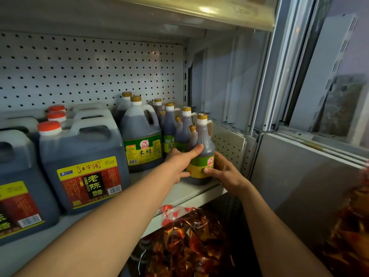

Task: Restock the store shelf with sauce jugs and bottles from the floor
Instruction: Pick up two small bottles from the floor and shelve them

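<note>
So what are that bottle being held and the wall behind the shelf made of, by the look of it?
The bottle held by both hands looks like clear plastic: dark liquid shows through, with a moulded side handle, a glossy printed label and a gold cap that is probably plastic too. The back wall seems to be white-painted sheet metal, judging by its even rows of punched holes, though coated board can't be ruled out.

Both hands clasp one upright bottle (pixel 202 154) on the shelf (pixel 191 189): left hand (pixel 182 162) at nine o'clock, right hand (pixel 225 172) at three.
</note>
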{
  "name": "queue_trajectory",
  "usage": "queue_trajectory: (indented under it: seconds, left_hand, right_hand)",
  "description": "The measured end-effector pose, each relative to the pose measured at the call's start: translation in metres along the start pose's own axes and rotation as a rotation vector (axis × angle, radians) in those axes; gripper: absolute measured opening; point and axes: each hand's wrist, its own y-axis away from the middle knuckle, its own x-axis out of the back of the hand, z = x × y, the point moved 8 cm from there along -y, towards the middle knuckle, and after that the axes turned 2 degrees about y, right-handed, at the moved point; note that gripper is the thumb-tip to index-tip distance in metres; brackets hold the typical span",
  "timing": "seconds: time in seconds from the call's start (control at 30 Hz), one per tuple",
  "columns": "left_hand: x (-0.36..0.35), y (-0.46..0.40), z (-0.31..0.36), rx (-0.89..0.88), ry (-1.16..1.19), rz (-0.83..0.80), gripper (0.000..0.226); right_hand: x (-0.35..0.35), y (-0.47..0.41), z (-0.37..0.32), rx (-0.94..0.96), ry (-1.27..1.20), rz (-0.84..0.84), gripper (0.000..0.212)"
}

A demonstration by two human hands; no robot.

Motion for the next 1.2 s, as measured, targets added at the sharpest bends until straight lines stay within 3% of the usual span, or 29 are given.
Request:
queue_trajectory:
  seconds: [0.57, 0.67, 1.03, 1.2]
  left_hand:
    - [-0.006, -0.003, -0.006, -0.021, 0.014, 0.034, 0.08]
    - [-0.007, -0.004, -0.004, -0.054, -0.028, 0.055, 0.076]
    - [-0.002, -0.013, 0.0, -0.074, -0.039, 0.016, 0.091]
    - [0.0, -0.018, -0.003, -0.088, -0.041, 0.025, 0.092]
  right_hand:
    - [-0.005, -0.006, 0.004, -0.057, 0.006, -0.056, 0.087]
    - [-0.004, -0.008, 0.006, -0.07, -0.025, -0.027, 0.097]
    - [-0.001, -0.015, 0.009, -0.119, -0.04, -0.025, 0.114]
    - [0.0, -0.013, 0.01, -0.124, -0.019, -0.012, 0.104]
